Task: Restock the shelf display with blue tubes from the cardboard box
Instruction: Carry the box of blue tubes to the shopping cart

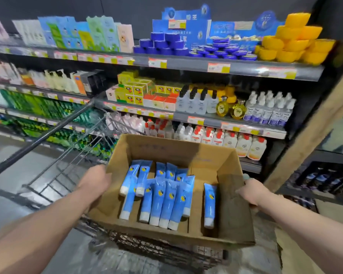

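An open cardboard box sits in front of me, resting over a wire cart. Several blue tubes with white caps lie flat on its bottom, and one tube lies apart at the right. My left hand grips the box's left wall from outside. My right hand grips the right wall, fingers curled over its edge. The shelf display rises behind the box, stocked with jars, bottles and cartons.
A wire shopping cart with a dark handle bar stands at the left, under and beside the box. Blue tins and yellow tubs fill the top shelf; bottles fill the lower shelves. A wooden post leans at the right.
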`<state>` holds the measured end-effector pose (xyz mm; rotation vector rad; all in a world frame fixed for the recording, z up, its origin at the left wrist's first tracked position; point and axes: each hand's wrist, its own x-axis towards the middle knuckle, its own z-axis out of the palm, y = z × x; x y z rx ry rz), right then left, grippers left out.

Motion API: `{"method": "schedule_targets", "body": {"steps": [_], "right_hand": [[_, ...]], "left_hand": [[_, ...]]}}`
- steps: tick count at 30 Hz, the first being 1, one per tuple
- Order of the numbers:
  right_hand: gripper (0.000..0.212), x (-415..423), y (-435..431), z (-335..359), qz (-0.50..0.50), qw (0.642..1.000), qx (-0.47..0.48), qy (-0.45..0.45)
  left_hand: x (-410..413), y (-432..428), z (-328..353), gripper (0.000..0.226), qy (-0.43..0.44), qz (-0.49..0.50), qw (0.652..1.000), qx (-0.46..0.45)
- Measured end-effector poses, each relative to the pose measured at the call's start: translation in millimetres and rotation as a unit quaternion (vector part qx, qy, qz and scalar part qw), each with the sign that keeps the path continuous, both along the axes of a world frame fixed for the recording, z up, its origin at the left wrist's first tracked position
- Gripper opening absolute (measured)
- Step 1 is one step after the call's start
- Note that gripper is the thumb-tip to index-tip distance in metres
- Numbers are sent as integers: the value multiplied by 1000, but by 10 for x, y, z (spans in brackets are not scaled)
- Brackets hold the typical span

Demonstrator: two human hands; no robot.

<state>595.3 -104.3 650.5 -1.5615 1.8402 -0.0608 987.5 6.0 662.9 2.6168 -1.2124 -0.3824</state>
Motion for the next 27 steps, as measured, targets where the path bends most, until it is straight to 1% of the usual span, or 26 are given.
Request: {"method": "schedule_targets", "body": {"steps": [2, 4, 5, 7, 9, 12, 15, 18, 22, 25, 27], "right_hand": [[24, 135, -198, -9, 9, 1000, 0, 17], [13, 253, -348, -52, 3, 1000, 23, 19], [12, 309, -406, -87, 2, 999, 36, 23], [17, 401, -529, -208, 11, 998, 54, 36], [24, 493, -623, -336, 6, 997, 60, 39], [22, 627, -677, -589, -4, 995, 71, 63], [25, 747, -671, -935, -39, 992, 92, 75], [31, 861, -665, -1317, -78, 986, 123, 79], [39, 990, -690, -1805, -122, 976, 155, 89], [41, 1042, -709, -2176, -130, 970, 177, 107], [44, 1079, -720, -2397, -138, 966, 190, 112]], "left_hand": [[77, -191, -46, 29, -3, 7, 1000, 3], [122, -338, -130, 31, -17, 19, 999, 25], [152, -399, -174, 32, -24, 25, 998, 43], [263, -532, -293, 33, -38, 38, 996, 73], [384, -651, -455, 30, -28, 35, 995, 88], [554, -786, -752, 24, -18, 10, 993, 117], [703, -912, -1110, 20, -3, -18, 992, 125], [818, -1015, -1489, 17, 28, -43, 986, 156], [931, -1140, -2037, 14, 50, -50, 977, 200], [1004, -1205, -2448, 15, 73, -56, 969, 229], [1050, -1244, -2732, 21, 80, -67, 963, 247]]}}
